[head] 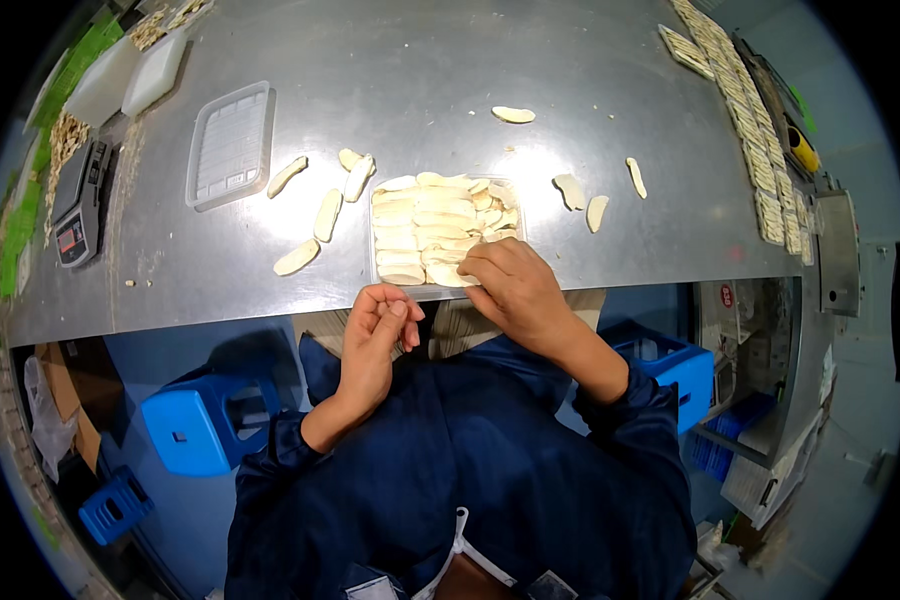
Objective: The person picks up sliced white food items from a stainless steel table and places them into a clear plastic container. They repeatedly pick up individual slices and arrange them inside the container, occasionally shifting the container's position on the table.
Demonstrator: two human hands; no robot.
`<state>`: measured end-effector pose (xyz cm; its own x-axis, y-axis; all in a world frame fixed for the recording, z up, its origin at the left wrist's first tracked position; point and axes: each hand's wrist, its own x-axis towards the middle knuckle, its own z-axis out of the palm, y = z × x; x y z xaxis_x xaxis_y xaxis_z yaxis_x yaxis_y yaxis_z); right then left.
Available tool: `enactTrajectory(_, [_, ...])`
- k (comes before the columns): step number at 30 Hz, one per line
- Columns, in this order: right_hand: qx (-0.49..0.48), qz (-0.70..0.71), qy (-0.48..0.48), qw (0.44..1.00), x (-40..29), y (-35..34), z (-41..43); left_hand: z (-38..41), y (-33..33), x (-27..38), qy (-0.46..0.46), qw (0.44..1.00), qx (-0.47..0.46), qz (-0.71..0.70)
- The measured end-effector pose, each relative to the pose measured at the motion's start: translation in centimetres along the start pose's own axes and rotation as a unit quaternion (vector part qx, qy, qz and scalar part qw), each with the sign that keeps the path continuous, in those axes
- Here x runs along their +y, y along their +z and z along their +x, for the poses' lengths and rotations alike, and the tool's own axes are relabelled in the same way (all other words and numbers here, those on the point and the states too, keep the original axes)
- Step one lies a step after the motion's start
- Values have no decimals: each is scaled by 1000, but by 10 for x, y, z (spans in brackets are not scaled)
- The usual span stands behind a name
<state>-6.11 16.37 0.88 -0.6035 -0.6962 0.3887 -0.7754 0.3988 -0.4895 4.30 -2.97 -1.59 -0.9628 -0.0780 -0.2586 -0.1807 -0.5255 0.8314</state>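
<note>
A clear plastic tray [523, 217] at the near edge of the metal table [435, 82] holds rows of pale, dried-looking slices [444, 222], with smaller pieces at its right. My right hand [511, 285] rests over the tray's near right corner, its fingertips on a slice; whether they pinch it cannot be told. Just off the tray's near left corner, my left hand [381, 322] is loosely curled, with no object visible in it. Loose slices lie left of the tray, among them one long slice [328, 215], and others lie right of it, such as a curved slice [569, 192].
An empty clear tray [268, 142] lies at left, beyond it a digital scale [82, 206] and white containers [154, 71]. Filled trays [757, 161] line the right side. Blue stools [187, 431] stand below the table's near edge.
</note>
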Motion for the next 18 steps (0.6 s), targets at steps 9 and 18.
enactTrajectory(9, [17, 14, 6, 1000, 2, 0, 5, -1, -2, -3, 2, 999, -29, 30])
enactTrajectory(18, [25, -10, 102, 994, 11, -14, -9, -1, -20, 14, 118, 988, 42, 94])
